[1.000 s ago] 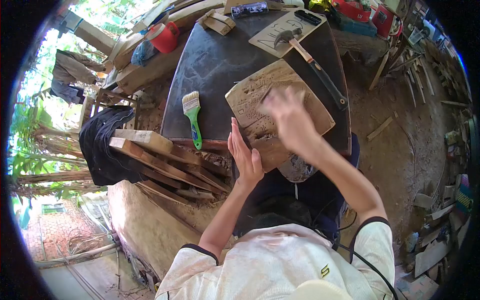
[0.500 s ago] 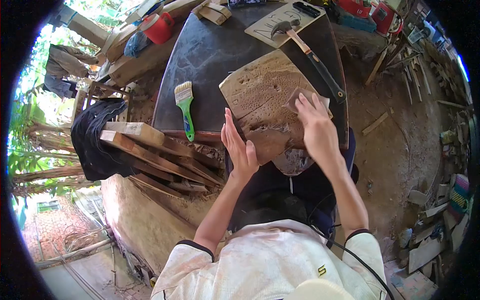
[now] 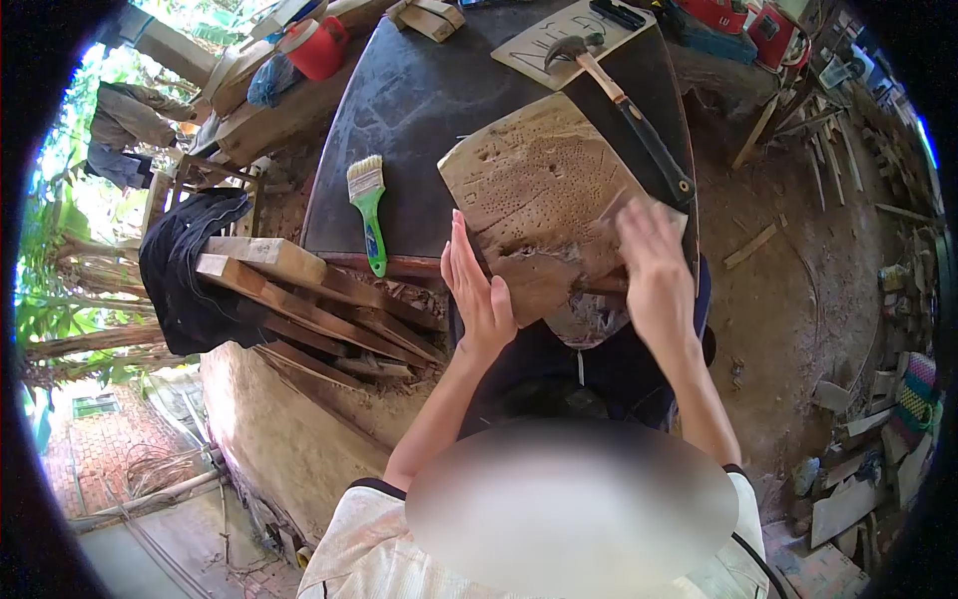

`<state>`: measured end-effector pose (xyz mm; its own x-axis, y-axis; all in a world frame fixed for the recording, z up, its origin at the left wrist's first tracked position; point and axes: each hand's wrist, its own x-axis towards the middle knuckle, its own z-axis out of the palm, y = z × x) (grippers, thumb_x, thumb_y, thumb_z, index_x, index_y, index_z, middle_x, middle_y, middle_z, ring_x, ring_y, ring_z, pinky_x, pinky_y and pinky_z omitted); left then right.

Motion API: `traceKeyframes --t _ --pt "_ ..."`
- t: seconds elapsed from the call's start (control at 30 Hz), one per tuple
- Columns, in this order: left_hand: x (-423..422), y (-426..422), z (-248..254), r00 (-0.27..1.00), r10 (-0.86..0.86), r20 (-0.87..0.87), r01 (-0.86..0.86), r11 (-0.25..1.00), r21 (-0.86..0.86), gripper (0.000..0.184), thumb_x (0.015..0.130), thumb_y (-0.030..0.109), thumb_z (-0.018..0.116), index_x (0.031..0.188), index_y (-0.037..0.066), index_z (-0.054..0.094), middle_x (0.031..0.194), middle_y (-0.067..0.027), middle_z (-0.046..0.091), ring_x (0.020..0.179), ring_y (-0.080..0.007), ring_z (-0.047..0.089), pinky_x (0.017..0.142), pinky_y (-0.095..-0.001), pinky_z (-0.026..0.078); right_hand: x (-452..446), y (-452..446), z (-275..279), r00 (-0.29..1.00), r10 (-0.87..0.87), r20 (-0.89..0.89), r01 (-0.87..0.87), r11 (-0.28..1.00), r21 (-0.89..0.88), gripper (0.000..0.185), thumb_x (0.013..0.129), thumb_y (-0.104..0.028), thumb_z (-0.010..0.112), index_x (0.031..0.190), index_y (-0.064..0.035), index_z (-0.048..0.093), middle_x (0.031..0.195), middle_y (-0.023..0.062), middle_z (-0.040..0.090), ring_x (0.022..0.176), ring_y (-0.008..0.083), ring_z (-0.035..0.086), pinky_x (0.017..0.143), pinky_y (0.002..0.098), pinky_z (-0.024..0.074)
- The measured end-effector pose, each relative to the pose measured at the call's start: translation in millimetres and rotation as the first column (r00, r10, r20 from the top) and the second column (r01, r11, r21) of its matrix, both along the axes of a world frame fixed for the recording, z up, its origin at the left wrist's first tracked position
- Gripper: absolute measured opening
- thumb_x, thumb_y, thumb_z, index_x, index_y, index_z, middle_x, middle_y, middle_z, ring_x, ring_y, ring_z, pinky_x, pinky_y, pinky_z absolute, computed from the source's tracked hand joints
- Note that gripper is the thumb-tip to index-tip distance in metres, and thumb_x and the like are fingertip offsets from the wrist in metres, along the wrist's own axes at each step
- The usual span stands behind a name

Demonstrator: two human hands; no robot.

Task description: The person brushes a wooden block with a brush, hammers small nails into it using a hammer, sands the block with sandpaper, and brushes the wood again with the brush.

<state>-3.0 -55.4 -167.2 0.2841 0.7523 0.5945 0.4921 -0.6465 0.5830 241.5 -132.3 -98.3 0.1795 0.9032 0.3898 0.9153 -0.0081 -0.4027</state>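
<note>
A pale brown wooden board (image 3: pixel 544 180), pitted with many small holes and a rough hollow low down, lies tilted at the near edge of the dark table (image 3: pixel 419 110). My left hand (image 3: pixel 483 304) braces its left edge, fingers stretched out and flat. On the board's right side, my right hand (image 3: pixel 657 262) presses down a brown piece of sandpaper (image 3: pixel 615 208), mostly covered by the fingers, which are smeared by motion. A hammer (image 3: pixel 639 130) with a black grip rests just beyond the board. Left of it lies a green-handled paintbrush (image 3: pixel 368 212).
A lettered wooden plate (image 3: pixel 529 55) and a small wood block (image 3: pixel 427 18) sit at the table's far side. Stacked timber (image 3: pixel 299 290) with a black cloth (image 3: pixel 190 280) stands at left. A red jug (image 3: pixel 313 52) is behind. Wood scraps (image 3: pixel 848 509) litter the right.
My right hand has slid right across the board with the sandpaper, toward its right corner. My left hand stays against the left edge.
</note>
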Motion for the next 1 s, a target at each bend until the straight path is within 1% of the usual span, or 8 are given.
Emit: traceKeyframes --t 0.17,0.3,0.43,0.57,0.67,0.83,0.93,1.0 --pt "1 -1 1 1.0 -0.001 0.0 0.001 1.0 -0.004 0.083 0.104 0.028 0.04 0.171 -0.015 0.015 0.178 -0.0342 0.024 0.166 -0.0449 0.027 0.133 -0.0537 0.016 -52 -35 -4 0.896 0.432 -0.102 -0.439 0.897 -0.047 0.04 0.102 -0.005 0.062 0.14 -0.0019 0.073 0.16 0.0194 0.061 0.153 0.0441 0.051 0.13 0.0514 0.0381" --pt "-1 -1 -2 1.0 -0.008 0.006 0.008 1.0 0.012 0.084 0.105 0.028 0.04 0.171 -0.014 0.012 0.178 -0.0348 0.024 0.165 -0.0446 0.029 0.132 -0.0529 0.017 -9 5 -2 0.994 0.031 -0.101 -0.032 0.999 -0.007 0.042 0.101 -0.002 0.058 0.14 -0.0033 0.073 0.156 0.0204 0.065 0.154 0.0405 0.051 0.131 0.0503 0.0375" --pt "6 -2 -6 0.996 0.003 0.087 -0.004 1.0 0.011 0.082 0.107 0.028 0.032 0.174 -0.011 0.004 0.179 -0.0339 0.023 0.165 -0.0412 0.028 0.131 -0.0522 0.017 -49 -3 -5 0.922 0.387 -0.016 -0.387 0.921 -0.043 0.046 0.101 -0.002 0.055 0.144 -0.0018 0.07 0.156 0.0214 0.064 0.152 0.0439 0.052 0.129 0.049 0.0393" --pt "3 -5 -6 0.998 0.017 0.052 -0.018 1.0 0.009 0.083 0.108 0.03 0.032 0.175 -0.009 0.0 0.18 -0.033 0.022 0.165 -0.0407 0.028 0.13 -0.0513 0.016 -12 61 -9 0.997 0.073 -0.036 -0.073 0.997 -0.01 0.042 0.106 -0.01 0.056 0.145 -0.005 0.071 0.16 0.0214 0.06 0.157 0.0449 0.045 0.131 0.0516 0.0364" --pt "3 0 -5 0.999 0.019 0.05 -0.02 1.0 0.016 0.085 0.107 0.03 0.035 0.174 -0.01 0.002 0.18 -0.0333 0.022 0.164 -0.0418 0.03 0.13 -0.0514 0.017 -51 47 -12 0.893 0.447 0.052 -0.445 0.895 -0.041 0.047 0.103 -0.006 0.054 0.147 0.0005 0.067 0.16 0.0219 0.06 0.156 0.0463 0.046 0.129 0.0534 0.0383" --pt "3 -2 -5 0.998 0.022 0.062 -0.023 1.0 0.008 0.088 0.105 0.029 0.042 0.172 -0.014 0.005 0.179 -0.0342 0.023 0.16 -0.0451 0.034 0.13 -0.0525 0.02 -11 121 -11 0.987 0.14 -0.074 -0.144 0.989 -0.046 0.044 0.105 -0.011 0.053 0.145 -0.0029 0.07 0.163 0.0248 0.056 0.157 0.0494 0.043 0.132 0.0537 0.0332" --pt "3 0 -9 0.997 0.025 0.069 -0.027 0.999 0.027 0.088 0.105 0.029 0.043 0.172 -0.014 0.005 0.179 -0.0346 0.022 0.16 -0.0454 0.033 0.13 -0.0527 0.021 -66 108 -12 0.841 0.498 0.212 -0.491 0.867 -0.086 0.044 0.108 -0.012 0.051 0.147 -0.0032 0.068 0.164 0.0229 0.055 0.157 0.047 0.044 0.13 0.0507 0.0376" --pt "5 2 -9 0.997 0.022 0.071 -0.025 0.999 0.044 0.088 0.105 0.029 0.043 0.172 -0.014 0.006 0.179 -0.0349 0.021 0.161 -0.0454 0.033 0.13 -0.0528 0.021 -62 128 -8 0.892 0.451 0.016 -0.448 0.89 -0.083 0.043 0.108 -0.014 0.053 0.147 -0.0046 0.069 0.164 0.0222 0.056 0.157 0.0462 0.044 0.13 0.0501 0.038"
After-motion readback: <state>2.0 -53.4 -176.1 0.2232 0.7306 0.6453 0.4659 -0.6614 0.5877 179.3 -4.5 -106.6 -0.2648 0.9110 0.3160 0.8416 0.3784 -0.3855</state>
